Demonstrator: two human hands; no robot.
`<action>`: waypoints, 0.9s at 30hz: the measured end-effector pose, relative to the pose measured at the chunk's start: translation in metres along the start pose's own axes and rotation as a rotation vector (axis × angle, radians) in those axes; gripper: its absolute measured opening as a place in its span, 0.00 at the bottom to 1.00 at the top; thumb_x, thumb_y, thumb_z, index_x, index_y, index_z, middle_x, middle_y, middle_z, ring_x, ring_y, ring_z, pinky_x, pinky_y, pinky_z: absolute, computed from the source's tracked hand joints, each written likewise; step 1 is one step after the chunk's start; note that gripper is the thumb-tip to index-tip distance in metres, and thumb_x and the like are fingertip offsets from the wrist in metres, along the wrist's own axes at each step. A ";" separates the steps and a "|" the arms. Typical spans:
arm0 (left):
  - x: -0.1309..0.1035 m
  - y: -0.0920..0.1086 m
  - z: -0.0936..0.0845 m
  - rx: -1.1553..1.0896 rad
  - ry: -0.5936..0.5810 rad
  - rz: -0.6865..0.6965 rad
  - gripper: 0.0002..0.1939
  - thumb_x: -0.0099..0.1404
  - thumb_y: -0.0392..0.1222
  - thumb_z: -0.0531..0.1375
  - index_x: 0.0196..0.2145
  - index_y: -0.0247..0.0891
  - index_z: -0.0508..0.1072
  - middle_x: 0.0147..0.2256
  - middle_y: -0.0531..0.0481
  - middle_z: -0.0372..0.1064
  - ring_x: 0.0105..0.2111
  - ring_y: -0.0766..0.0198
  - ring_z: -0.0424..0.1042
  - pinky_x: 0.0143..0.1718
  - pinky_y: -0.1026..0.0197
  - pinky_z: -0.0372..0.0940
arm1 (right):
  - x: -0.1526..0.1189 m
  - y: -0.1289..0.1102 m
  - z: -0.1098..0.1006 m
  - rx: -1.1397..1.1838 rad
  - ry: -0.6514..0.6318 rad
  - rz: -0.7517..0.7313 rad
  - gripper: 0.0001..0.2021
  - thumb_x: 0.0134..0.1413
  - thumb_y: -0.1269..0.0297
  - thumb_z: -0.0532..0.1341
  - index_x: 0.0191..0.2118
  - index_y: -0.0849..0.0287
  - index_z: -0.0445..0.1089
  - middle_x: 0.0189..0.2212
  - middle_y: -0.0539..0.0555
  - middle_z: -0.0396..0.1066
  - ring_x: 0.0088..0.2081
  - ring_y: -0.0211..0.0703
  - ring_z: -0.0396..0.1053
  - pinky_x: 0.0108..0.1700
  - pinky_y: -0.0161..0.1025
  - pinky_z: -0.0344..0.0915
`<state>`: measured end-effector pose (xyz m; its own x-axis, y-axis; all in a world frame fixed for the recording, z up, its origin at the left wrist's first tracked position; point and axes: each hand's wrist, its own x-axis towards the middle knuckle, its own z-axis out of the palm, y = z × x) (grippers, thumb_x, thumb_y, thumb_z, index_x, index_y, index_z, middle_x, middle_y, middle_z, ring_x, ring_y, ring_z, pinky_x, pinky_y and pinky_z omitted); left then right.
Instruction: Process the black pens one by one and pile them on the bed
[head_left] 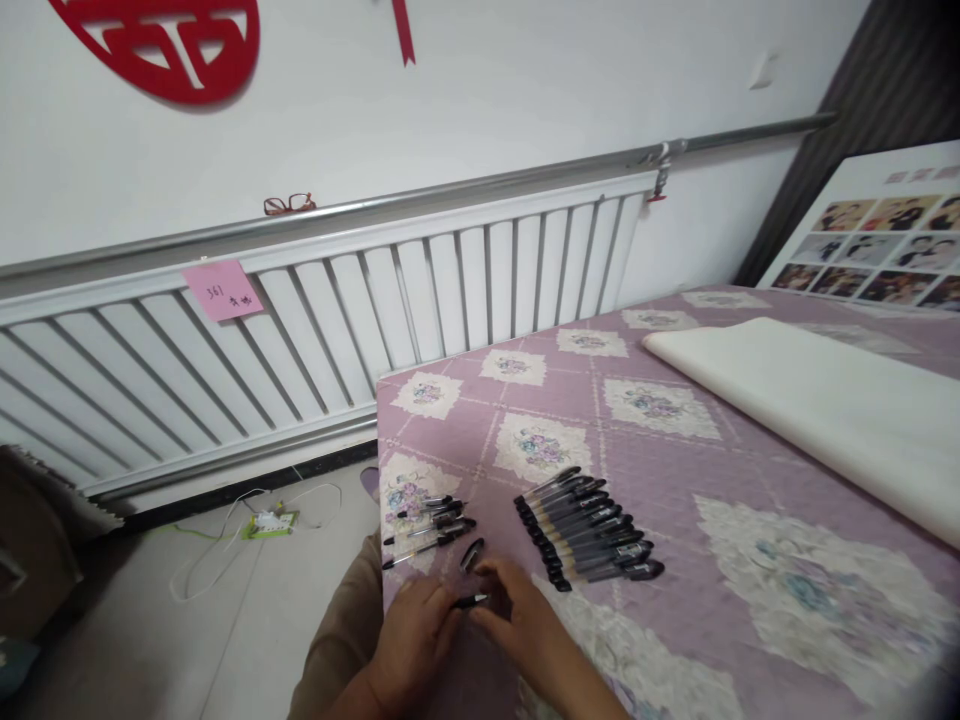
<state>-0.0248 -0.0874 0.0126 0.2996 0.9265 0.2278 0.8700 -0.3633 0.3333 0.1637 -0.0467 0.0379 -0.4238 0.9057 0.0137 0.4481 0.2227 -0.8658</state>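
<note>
My left hand (pixel 415 630) is closed around an uncapped black pen (pixel 471 601), its pale tip pointing right. Curved around that tip is my right hand (pixel 523 612), thumb close to the pen and index finger apart from it. A loose black pen cap (pixel 472 554) lies just beyond the right fingertips. Left of the cap, several clear-barrelled pens (pixel 431 542) are scattered near the bed's edge. To the right, many capped black pens (pixel 589 530) lie side by side in a slanting row.
The purple flowered bedspread (pixel 570 400) lies under everything. A folded cream cloth (pixel 810 410) is at right, with a photo board (pixel 885 235) behind. Beyond the bed stands a white radiator (pixel 442 290) with a pink note (pixel 223 290). A power strip (pixel 271 524) lies on the floor.
</note>
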 end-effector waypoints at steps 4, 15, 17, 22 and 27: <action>0.000 0.001 -0.001 0.020 -0.007 0.011 0.13 0.70 0.44 0.48 0.46 0.44 0.70 0.40 0.48 0.72 0.40 0.56 0.70 0.41 0.56 0.66 | 0.003 -0.002 0.000 -0.199 -0.029 -0.014 0.10 0.59 0.62 0.53 0.32 0.57 0.69 0.32 0.53 0.71 0.36 0.44 0.67 0.39 0.39 0.59; 0.000 0.002 -0.002 0.018 0.033 0.019 0.12 0.70 0.44 0.48 0.42 0.44 0.71 0.36 0.49 0.72 0.36 0.58 0.70 0.38 0.58 0.66 | -0.003 -0.002 -0.002 -0.036 0.006 0.021 0.18 0.46 0.70 0.60 0.46 0.57 0.65 0.41 0.53 0.71 0.42 0.44 0.67 0.44 0.38 0.61; 0.000 0.003 -0.002 0.007 0.020 0.010 0.12 0.69 0.43 0.49 0.42 0.44 0.71 0.37 0.49 0.72 0.37 0.58 0.70 0.39 0.58 0.66 | -0.002 -0.004 0.000 -0.105 -0.002 0.029 0.12 0.50 0.65 0.60 0.43 0.57 0.67 0.39 0.54 0.72 0.41 0.46 0.68 0.43 0.39 0.61; 0.000 0.002 -0.001 0.033 0.001 0.007 0.11 0.68 0.42 0.50 0.43 0.43 0.71 0.38 0.49 0.72 0.38 0.57 0.70 0.40 0.57 0.66 | 0.002 -0.004 0.002 -0.282 -0.051 0.003 0.11 0.59 0.64 0.51 0.30 0.57 0.67 0.31 0.54 0.72 0.35 0.45 0.68 0.38 0.40 0.60; 0.001 0.003 -0.001 0.045 0.002 0.012 0.12 0.69 0.44 0.49 0.40 0.42 0.71 0.35 0.48 0.72 0.36 0.58 0.70 0.37 0.58 0.65 | -0.001 0.000 -0.002 -0.094 -0.044 -0.039 0.05 0.53 0.69 0.56 0.34 0.57 0.68 0.34 0.51 0.72 0.38 0.43 0.68 0.41 0.37 0.60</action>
<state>-0.0223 -0.0881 0.0146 0.3096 0.9219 0.2331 0.8829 -0.3697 0.2894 0.1659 -0.0468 0.0392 -0.4752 0.8796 0.0227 0.5018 0.2921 -0.8141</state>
